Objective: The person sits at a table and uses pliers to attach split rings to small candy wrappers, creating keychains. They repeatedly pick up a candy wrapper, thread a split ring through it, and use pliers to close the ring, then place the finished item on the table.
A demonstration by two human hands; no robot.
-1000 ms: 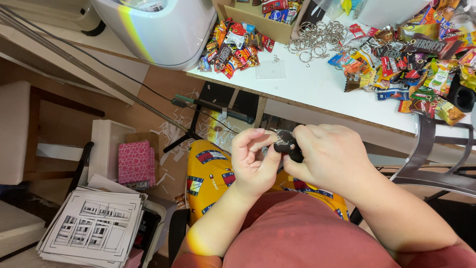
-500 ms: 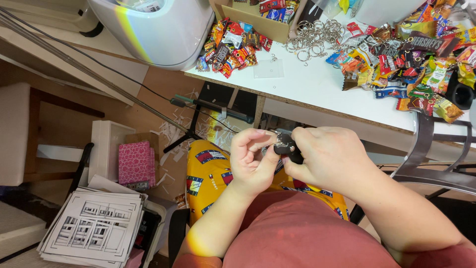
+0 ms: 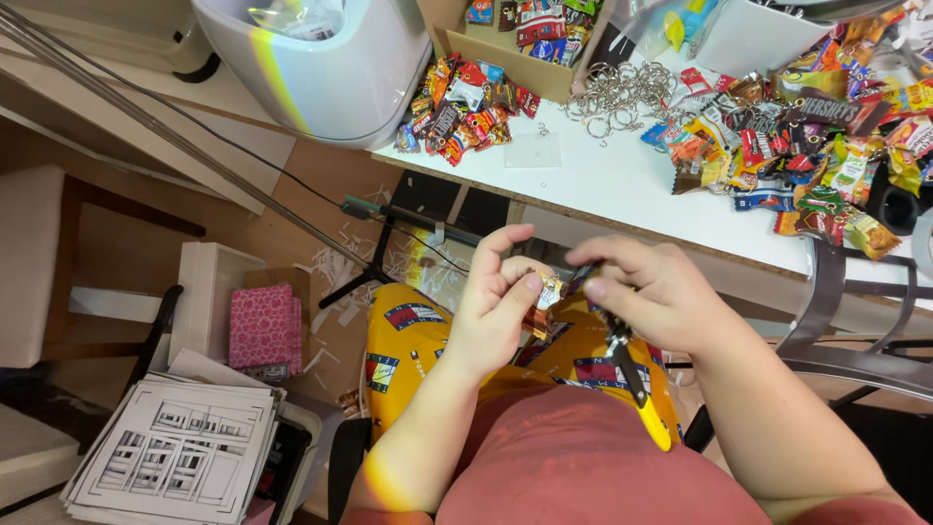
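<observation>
The left hand (image 3: 498,309) has its fingers (image 3: 525,285) curled in and pinched on a small wrapped candy (image 3: 542,309), gold and brown, held just over the lap; the index finger stands raised above the pinch while thumb and middle finger close on the wrapper. The candy sits between the two hands, touching the left fingers and just beside the right ones, so the left hand has it and the right is next nearest. The right hand (image 3: 649,297) is closed around a dark hand tool (image 3: 620,345) with a yellow-tipped handle, its long axis running down and away from the candy toward the person's lap, the working end pointed up at the wrapper; whether the tool's tip touches the candy I cannot tell. Beyond the hands, the white counter (image 3: 622,185) carries a heap of bright candy packets (image 3: 807,146), a cluster of metal rings (image 3: 617,95) and a cardboard box (image 3: 525,58) of more sweets.
</observation>
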